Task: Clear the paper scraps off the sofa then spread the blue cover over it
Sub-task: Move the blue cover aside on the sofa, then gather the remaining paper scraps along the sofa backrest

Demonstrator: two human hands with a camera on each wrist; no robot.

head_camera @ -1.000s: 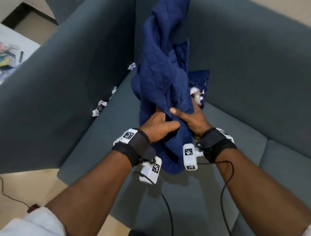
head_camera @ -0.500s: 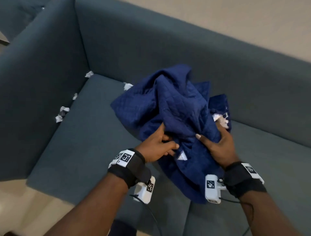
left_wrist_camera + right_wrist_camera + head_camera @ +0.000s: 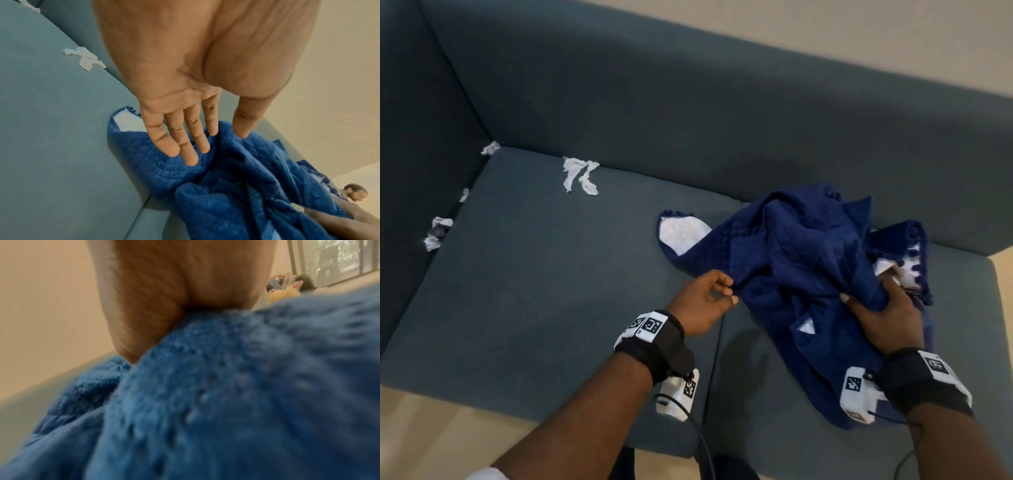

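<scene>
The right hand [image 3: 883, 317] clutches a fold of the crumpled, quilted dark-blue fabric cover [image 3: 801, 246], its fingers sunk in the cloth. The left hand [image 3: 698, 301], which gripped the bundle a second ago, has let go. Its fingers [image 3: 185, 146] are straight and empty at the cover's edge. The cover, held up before, now lies heaped on the right seat cushion of the grey-blue upholstered sofa [image 3: 551, 291]. The torn white paper scraps [image 3: 580, 174] lie on the left cushion, well apart from it. Clearing can likely begin with the freed hand.
</scene>
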